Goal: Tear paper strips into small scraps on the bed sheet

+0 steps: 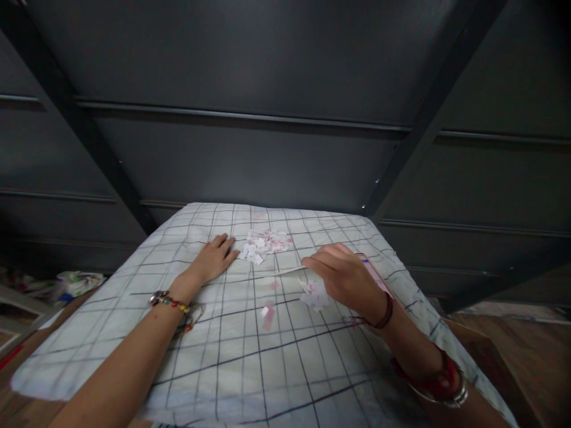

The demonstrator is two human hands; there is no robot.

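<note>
My left hand (217,257) lies flat on the checked cloth with its fingers apart, just left of a pile of small white and pink paper scraps (266,244). Between the fingertips of my right hand (341,270) is a thin, pale strip (289,271) that points left; whether it is paper or a slim tool, I cannot tell. Below that hand sits a smaller cluster of white paper scraps (316,297), partly hidden by it. A blurred pink and white scrap (267,315) is nearer to me. Behind my right hand a phone (375,273) with a lit pinkish screen is partly covered.
A white cloth with dark grid lines (232,368) covers the surface. Dark grey panels (250,160) with metal rails rise directly behind it. Bags and clutter (80,282) are at the far left. A brown box edge (491,356) and wooden floor (535,345) show at right.
</note>
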